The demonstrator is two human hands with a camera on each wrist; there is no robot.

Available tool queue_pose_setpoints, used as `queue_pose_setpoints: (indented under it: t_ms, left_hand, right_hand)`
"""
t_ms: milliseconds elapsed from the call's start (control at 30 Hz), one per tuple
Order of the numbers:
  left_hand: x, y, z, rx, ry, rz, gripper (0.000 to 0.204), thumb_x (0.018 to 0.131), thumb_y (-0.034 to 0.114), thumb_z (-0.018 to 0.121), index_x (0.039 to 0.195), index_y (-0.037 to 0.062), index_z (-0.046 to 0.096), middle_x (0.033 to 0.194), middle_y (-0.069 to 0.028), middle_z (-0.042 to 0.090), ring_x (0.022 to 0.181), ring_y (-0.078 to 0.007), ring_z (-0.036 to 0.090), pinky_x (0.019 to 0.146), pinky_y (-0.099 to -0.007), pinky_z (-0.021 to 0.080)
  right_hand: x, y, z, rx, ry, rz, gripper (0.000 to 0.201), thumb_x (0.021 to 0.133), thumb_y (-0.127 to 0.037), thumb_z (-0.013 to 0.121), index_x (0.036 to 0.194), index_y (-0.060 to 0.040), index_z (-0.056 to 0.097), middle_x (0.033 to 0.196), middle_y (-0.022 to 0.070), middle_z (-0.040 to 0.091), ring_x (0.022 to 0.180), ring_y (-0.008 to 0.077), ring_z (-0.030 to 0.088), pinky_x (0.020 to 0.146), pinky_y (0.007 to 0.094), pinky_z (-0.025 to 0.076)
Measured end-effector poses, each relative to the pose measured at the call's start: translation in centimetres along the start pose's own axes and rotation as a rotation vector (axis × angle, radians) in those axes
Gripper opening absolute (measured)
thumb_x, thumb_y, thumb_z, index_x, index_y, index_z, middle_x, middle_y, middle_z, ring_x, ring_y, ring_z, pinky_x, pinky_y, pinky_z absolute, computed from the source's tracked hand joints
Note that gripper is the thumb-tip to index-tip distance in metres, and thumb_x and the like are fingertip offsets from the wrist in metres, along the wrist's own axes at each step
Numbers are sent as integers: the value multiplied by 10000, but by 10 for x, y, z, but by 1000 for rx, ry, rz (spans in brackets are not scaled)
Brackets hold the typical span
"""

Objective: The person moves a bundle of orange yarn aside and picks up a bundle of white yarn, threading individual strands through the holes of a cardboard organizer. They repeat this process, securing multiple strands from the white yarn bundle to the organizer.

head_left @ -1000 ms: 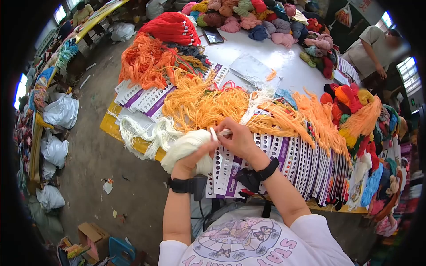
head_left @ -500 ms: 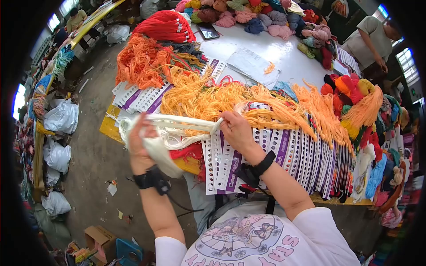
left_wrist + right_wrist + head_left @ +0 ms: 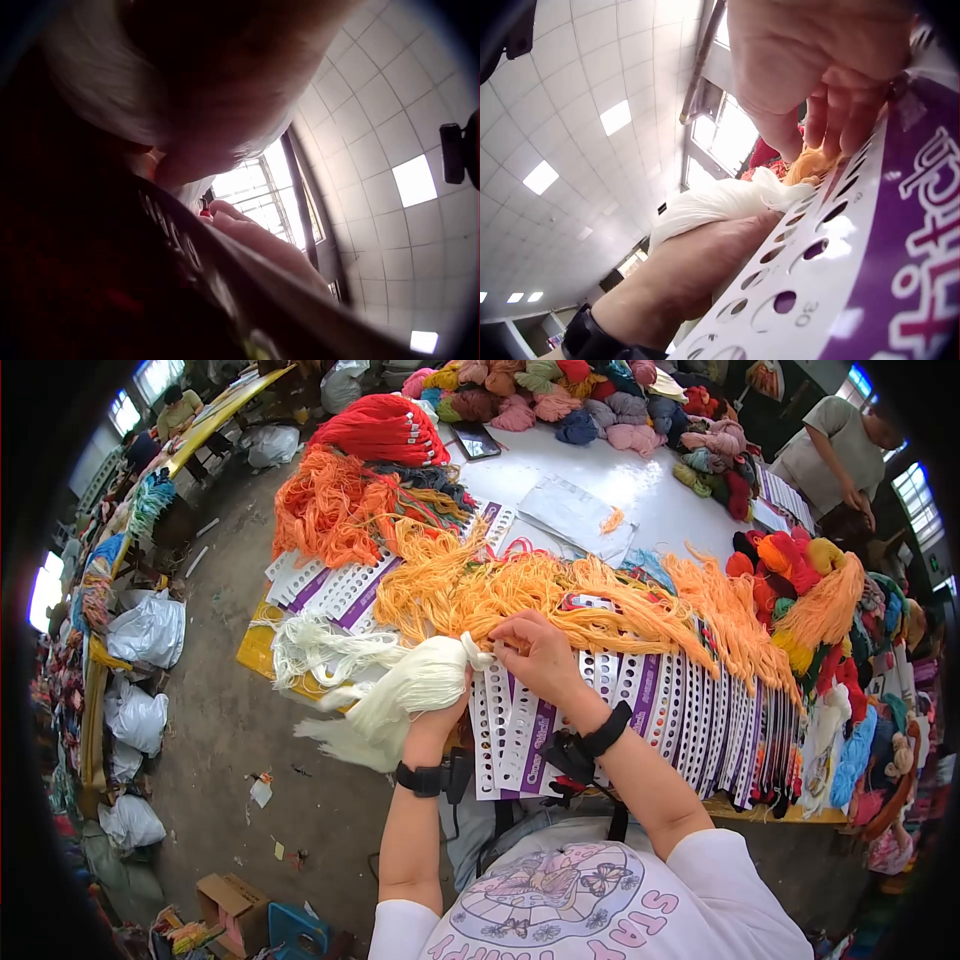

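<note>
My left hand (image 3: 446, 710) grips a thick cream-white yarn bundle (image 3: 400, 693) near its end, just left of a white and purple card with punched holes (image 3: 505, 735). The loose tail of the bundle hangs down past the table edge. My right hand (image 3: 530, 650) pinches the tip of that yarn at the card's top edge, fingers curled on it. In the right wrist view the right hand's fingers (image 3: 832, 112) sit on the holed card (image 3: 832, 255) beside the white yarn (image 3: 720, 206) held by the left hand (image 3: 690, 277). The left wrist view is mostly dark and blurred.
A long row of holed cards (image 3: 690, 730) threaded with orange and yellow yarn (image 3: 520, 590) covers the yellow table (image 3: 255, 650). Red and orange skeins (image 3: 380, 430) lie at the back left, mixed coloured skeins (image 3: 800, 600) right. A person (image 3: 835, 455) stands far right. White bags (image 3: 145, 630) lie on the floor.
The left hand, stretched out left with white strands drawn taut half a second ago, has come back beside the right hand, the cream yarn now bunched in its grip.
</note>
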State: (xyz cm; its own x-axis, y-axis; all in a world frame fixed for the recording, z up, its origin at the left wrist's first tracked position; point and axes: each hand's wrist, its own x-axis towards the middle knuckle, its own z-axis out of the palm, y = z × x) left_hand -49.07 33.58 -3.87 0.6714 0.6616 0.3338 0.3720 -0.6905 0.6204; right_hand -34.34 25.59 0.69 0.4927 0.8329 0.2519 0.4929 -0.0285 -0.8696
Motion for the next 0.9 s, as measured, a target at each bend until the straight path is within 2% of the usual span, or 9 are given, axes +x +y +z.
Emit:
queue_pose_setpoints:
  t_ms: [67,133,200,333,467,567,667,867,900]
  left_hand:
    - [1,2,-6,13,35,42,313,850,249,480,1088,51,527,1026,-132,561,980,-303,500,882,-400,369]
    - [-2,4,-8,1,33,19,310,854,256,475,1081,52,530,1028,-131,561,988,-305,496,881,-399,369]
    - [-5,0,-5,-44,29,-34,286,857,248,477,1045,46,552,994,-132,574,963,-303,510,848,-397,386]
    - [-4,9,-7,-130,6,-80,242,851,229,498,979,44,589,912,-122,597,881,-291,541,790,-389,410]
    - [-3,16,-6,-224,75,-59,209,841,226,539,914,47,617,838,-106,610,790,-267,557,727,-360,428]
    - [-1,10,-5,-442,-2,-189,256,852,257,550,936,20,598,835,-93,603,773,-218,556,723,-319,429]
    - [0,4,-7,-225,0,-86,245,853,262,550,910,31,607,801,-89,604,750,-214,557,697,-316,429]
    - [-3,-3,0,-247,-150,-198,268,850,293,539,953,53,602,855,-106,606,810,-209,562,733,-311,424]
    - [-7,-9,2,-42,-43,-28,253,844,278,547,953,56,600,858,-112,603,794,-220,561,723,-315,427]
  right_hand:
    - [1,-8,1,99,133,-29,80,694,-66,619,773,-76,628,911,64,564,758,223,573,572,347,461]
    - [6,-6,-4,-190,246,-317,117,662,-47,634,773,-84,620,862,61,545,748,213,572,602,307,477]
    - [0,-20,-11,-260,191,-351,121,659,-52,634,774,-88,618,833,53,545,744,211,577,606,296,479]
    - [-8,-10,2,-190,-121,-76,127,663,-113,633,790,-100,634,752,40,563,667,213,585,592,301,470]
    - [-6,-1,5,-288,-162,-38,159,654,-118,636,809,-83,638,749,48,575,655,205,585,590,302,468]
    - [-4,6,4,-94,-132,56,117,704,-62,620,819,-42,628,691,15,554,609,96,543,559,226,440]
    - [-6,-3,2,196,-129,221,114,714,-25,594,823,-19,625,668,-8,547,590,49,499,540,204,415]
    - [-4,3,4,-14,-231,120,161,724,-74,553,877,-36,516,680,30,568,610,114,551,571,251,439]
    - [-5,-1,5,-133,-251,96,189,719,-86,564,896,-40,518,719,44,580,626,137,563,585,265,446]
